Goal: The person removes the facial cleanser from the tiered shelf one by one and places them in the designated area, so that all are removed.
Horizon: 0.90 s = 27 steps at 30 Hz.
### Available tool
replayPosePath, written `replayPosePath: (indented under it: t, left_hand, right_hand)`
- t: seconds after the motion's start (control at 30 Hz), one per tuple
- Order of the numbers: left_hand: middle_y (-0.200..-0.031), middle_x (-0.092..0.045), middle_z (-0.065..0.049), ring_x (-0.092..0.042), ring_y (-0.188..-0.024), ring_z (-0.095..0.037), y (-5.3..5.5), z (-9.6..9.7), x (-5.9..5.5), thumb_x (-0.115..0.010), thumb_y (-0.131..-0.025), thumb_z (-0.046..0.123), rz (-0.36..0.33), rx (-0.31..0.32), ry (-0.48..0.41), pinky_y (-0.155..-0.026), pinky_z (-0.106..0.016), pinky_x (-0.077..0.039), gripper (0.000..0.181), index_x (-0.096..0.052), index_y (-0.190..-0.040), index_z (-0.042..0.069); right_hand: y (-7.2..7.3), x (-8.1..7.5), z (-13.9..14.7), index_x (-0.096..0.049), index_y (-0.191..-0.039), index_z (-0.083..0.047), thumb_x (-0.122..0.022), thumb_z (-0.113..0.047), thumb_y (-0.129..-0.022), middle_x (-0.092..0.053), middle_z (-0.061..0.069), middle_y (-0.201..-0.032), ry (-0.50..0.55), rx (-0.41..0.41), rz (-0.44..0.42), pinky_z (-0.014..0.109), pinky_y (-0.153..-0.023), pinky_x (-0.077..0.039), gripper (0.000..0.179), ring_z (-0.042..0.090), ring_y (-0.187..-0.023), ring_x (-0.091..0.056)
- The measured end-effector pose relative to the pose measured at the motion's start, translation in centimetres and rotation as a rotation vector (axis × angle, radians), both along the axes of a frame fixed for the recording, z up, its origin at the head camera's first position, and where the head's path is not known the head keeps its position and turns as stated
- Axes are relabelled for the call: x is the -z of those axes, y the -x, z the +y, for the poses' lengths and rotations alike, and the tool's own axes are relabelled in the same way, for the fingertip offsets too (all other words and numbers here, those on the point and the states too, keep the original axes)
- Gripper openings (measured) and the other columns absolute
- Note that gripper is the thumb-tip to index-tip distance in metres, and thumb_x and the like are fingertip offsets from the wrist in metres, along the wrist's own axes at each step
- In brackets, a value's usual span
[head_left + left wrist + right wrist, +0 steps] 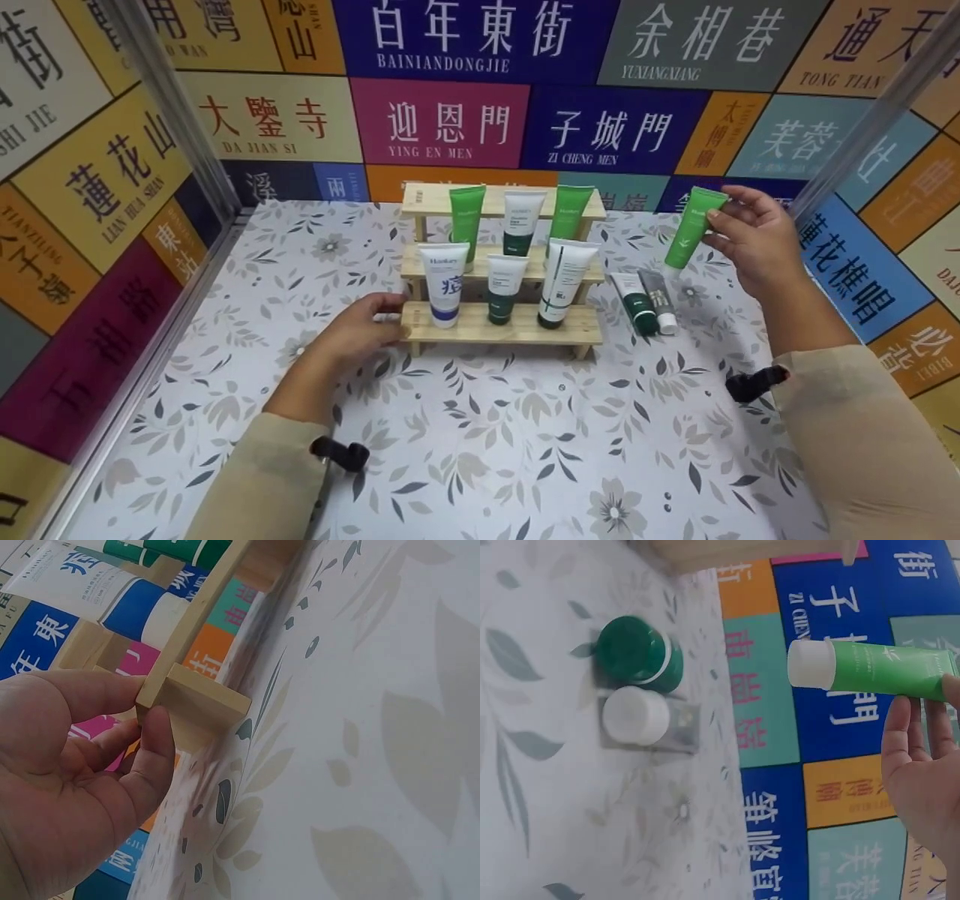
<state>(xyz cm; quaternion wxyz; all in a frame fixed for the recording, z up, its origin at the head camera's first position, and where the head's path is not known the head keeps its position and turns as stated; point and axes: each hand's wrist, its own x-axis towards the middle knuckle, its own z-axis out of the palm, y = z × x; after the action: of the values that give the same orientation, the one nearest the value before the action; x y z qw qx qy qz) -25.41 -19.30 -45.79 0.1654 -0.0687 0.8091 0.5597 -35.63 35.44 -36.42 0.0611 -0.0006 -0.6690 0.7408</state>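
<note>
My right hand [757, 236] pinches a green tube [694, 229] near its crimped end, white cap down, above the table at the right. In the right wrist view the same green tube [889, 669] lies across the thumb and fingers of my right hand [930, 772]. My left hand [360, 330] pinches the left front corner of a wooden tiered stand [502, 330]; the left wrist view shows thumb and finger on its board end [154, 690]. On the front step stand a white-and-blue tube [445, 281], a white-and-green tube [506, 285] and a white tube with a dark cap [568, 281].
Higher on the stand are two green tubes [466, 217] with a white-and-green tube [521, 217] between them. Right of the stand, a dark-green-capped tube [636, 304] and a grey tube [660, 300] lie on the leaf-patterned table [480, 450]. Printed panels [442, 124] rise behind.
</note>
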Motion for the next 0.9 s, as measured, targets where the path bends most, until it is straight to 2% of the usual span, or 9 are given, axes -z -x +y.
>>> replayPosePath:
  t: [0.2, 0.43, 0.67, 0.9]
  left_hand:
    - [-0.161, -0.05, -0.004, -0.056, -0.143, -0.026, 0.0, 0.2, -0.1, -0.072, -0.095, 0.014, -0.032, -0.02, 0.016, -0.119, -0.043, -0.049, 0.065, -0.05, -0.156, 0.017]
    - [-0.16, -0.05, -0.015, -0.063, -0.131, -0.033, -0.1, 0.1, 0.2, -0.068, -0.094, 0.004, 0.032, 0.018, -0.082, -0.105, -0.041, -0.058, 0.065, -0.047, -0.156, 0.006]
    - [-0.16, -0.05, -0.013, -0.063, -0.132, -0.03, 0.0, 0.0, 0.3, -0.068, -0.094, 0.005, 0.011, 0.008, -0.067, -0.107, -0.039, -0.057, 0.065, -0.048, -0.156, 0.008]
    - [-0.16, -0.051, -0.009, -0.06, -0.136, -0.028, -0.1, 0.0, 0.0, -0.069, -0.095, 0.009, 0.002, 0.013, -0.028, -0.111, -0.039, -0.053, 0.066, -0.048, -0.157, 0.011]
  right_hand:
    - [0.1, 2.1, 1.7, -0.057, -0.144, -0.018, -0.078, -0.012, -0.096, -0.068, -0.003, -0.119, -0.009, 0.002, -0.06, 0.024, -0.083, -0.065, 0.052, 0.011, -0.101, -0.074]
    - [0.2, 3.9, 3.1, -0.054, -0.144, -0.026, -0.075, -0.016, -0.1, -0.066, -0.005, -0.122, -0.029, -0.008, -0.151, 0.023, -0.086, -0.064, 0.049, 0.009, -0.104, -0.072]
    - [0.5, 5.3, 3.5, -0.05, -0.151, -0.027, -0.073, -0.017, -0.101, -0.068, -0.009, -0.121, -0.021, -0.016, -0.275, 0.023, -0.089, -0.062, 0.056, 0.008, -0.106, -0.07]
    - [0.7, 6.0, 3.4, -0.05, -0.153, -0.024, -0.072, -0.015, -0.102, -0.069, -0.008, -0.114, -0.028, -0.037, -0.329, 0.026, -0.085, -0.062, 0.057, 0.009, -0.101, -0.07]
